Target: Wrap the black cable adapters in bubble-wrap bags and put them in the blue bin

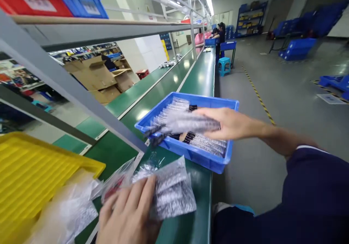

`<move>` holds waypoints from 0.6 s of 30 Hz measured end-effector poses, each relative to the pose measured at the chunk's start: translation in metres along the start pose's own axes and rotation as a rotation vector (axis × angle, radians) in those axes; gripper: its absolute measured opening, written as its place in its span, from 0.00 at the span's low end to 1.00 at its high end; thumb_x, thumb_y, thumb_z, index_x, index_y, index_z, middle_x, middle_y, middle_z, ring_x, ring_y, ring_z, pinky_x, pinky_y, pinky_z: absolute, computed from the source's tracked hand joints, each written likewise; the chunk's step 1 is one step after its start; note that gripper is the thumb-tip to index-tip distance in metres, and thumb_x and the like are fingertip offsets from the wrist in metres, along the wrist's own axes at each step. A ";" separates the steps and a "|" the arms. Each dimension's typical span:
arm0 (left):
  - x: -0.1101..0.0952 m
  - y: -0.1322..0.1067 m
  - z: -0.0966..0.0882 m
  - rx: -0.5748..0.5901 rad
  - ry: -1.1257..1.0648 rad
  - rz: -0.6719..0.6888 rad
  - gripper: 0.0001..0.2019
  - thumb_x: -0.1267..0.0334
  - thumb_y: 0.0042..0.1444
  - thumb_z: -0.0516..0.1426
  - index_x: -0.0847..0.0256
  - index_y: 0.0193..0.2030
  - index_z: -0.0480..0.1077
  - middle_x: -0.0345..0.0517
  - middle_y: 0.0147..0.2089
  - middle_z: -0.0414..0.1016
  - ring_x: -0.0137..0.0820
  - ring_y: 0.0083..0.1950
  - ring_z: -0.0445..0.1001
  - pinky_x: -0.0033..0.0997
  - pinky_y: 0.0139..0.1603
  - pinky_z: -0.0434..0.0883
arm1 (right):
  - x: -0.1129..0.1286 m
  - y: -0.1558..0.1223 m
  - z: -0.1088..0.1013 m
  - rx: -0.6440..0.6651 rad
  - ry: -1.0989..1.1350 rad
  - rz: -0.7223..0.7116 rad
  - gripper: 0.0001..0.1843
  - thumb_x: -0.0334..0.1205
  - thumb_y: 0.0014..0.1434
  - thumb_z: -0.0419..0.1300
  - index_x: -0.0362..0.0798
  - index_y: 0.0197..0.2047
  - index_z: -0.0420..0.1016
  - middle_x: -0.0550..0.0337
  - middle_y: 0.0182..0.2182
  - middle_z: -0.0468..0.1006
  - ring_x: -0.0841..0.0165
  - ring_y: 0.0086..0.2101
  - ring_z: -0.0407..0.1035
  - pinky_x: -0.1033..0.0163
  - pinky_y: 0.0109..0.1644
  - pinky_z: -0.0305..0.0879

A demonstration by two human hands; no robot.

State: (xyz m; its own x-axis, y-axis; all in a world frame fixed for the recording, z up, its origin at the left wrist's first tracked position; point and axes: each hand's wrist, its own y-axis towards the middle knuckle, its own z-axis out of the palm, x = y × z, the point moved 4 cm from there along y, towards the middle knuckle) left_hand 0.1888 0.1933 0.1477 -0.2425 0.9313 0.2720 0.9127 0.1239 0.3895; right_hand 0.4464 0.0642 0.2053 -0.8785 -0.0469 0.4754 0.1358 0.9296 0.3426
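Note:
My right hand [230,123] reaches over a blue tray [191,153] and grips a bunch of long clear-bagged black items [185,124], held just above the tray. More of the same bagged items [207,144] lie inside the tray. My left hand [128,215] rests palm-down on a pile of clear plastic bags [171,189] on the green bench [188,222], close to my body. The fingers lie flat on the bags; whether they grip any is unclear.
A yellow tray [32,175] sits at my left with loose clear plastic [68,207] beside it. A grey frame post [81,98] slants across the green conveyor [169,80]. Red and blue bins stand on the shelf above. People work at the far end; blue crates line the floor at the right.

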 end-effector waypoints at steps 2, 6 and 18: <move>0.001 0.062 -0.013 -0.023 0.057 0.083 0.22 0.70 0.50 0.53 0.57 0.54 0.65 0.51 0.49 0.75 0.46 0.49 0.71 0.44 0.49 0.61 | -0.026 0.011 -0.032 -0.113 -0.106 0.051 0.28 0.37 0.55 0.60 0.48 0.59 0.66 0.58 0.46 0.77 0.66 0.39 0.72 0.65 0.40 0.64; -0.030 0.192 0.008 0.059 0.034 0.192 0.13 0.70 0.53 0.53 0.61 0.46 0.68 0.52 0.44 0.74 0.46 0.48 0.69 0.44 0.49 0.62 | -0.083 0.027 -0.070 -0.236 -0.278 0.192 0.27 0.40 0.54 0.61 0.50 0.58 0.68 0.60 0.42 0.79 0.64 0.37 0.73 0.65 0.37 0.64; -0.109 0.300 0.177 0.398 -0.401 0.272 0.24 0.62 0.44 0.67 0.63 0.49 0.70 0.58 0.53 0.73 0.51 0.57 0.68 0.48 0.54 0.66 | -0.236 0.029 0.004 0.220 -0.464 0.447 0.26 0.38 0.55 0.59 0.48 0.58 0.66 0.52 0.50 0.77 0.56 0.48 0.72 0.63 0.46 0.64</move>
State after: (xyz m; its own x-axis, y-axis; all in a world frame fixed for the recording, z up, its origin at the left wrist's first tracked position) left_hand 0.5474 0.1895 0.0794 0.0877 0.9939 -0.0666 0.9957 -0.0895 -0.0255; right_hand 0.6560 0.1038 0.0993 -0.8719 0.4749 0.1198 0.4781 0.8783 -0.0020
